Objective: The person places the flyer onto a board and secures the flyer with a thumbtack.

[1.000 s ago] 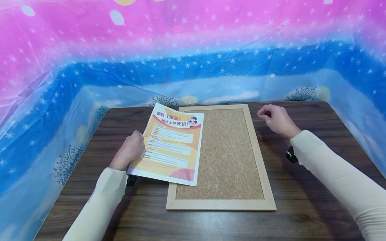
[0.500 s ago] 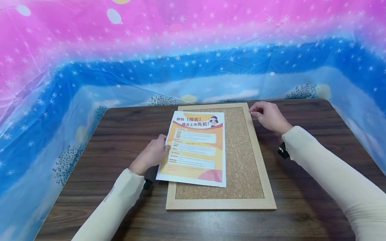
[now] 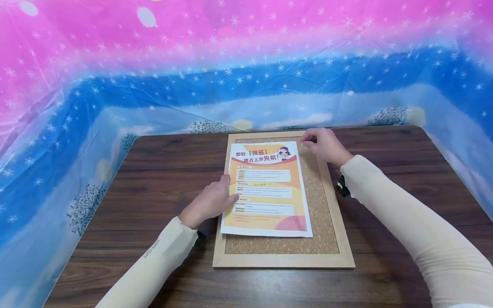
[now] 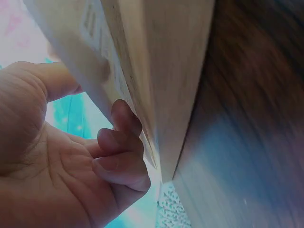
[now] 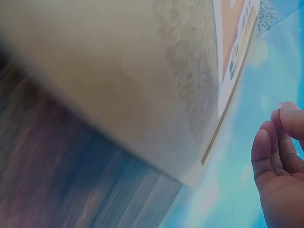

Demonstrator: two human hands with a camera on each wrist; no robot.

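A printed sheet (image 3: 265,188) in yellow, orange and white lies over a wood-framed cork board (image 3: 323,205). My left hand (image 3: 209,200) pinches its left edge, thumb on the printed face. In the left wrist view the fingers (image 4: 123,166) curl behind the sheet, beside the board's frame (image 4: 175,71). My right hand (image 3: 327,144) is just right of the sheet's top right corner, above the board. Thumb and forefinger pinch a tiny clear pin-like piece (image 5: 280,106), mostly hidden by the fingertips. The right wrist view shows this hand apart from the board.
The board lies on a dark wood-grain table (image 3: 154,171), its far end close to the table's back edge. A pink and blue snowflake-patterned cloth (image 3: 246,77) hangs behind and around the table. Both wrists wear black straps (image 3: 342,186).
My left hand has drawn the sheet rightward until it lies mostly within the board. My right hand has come leftward from beside the board to the sheet's top right corner.
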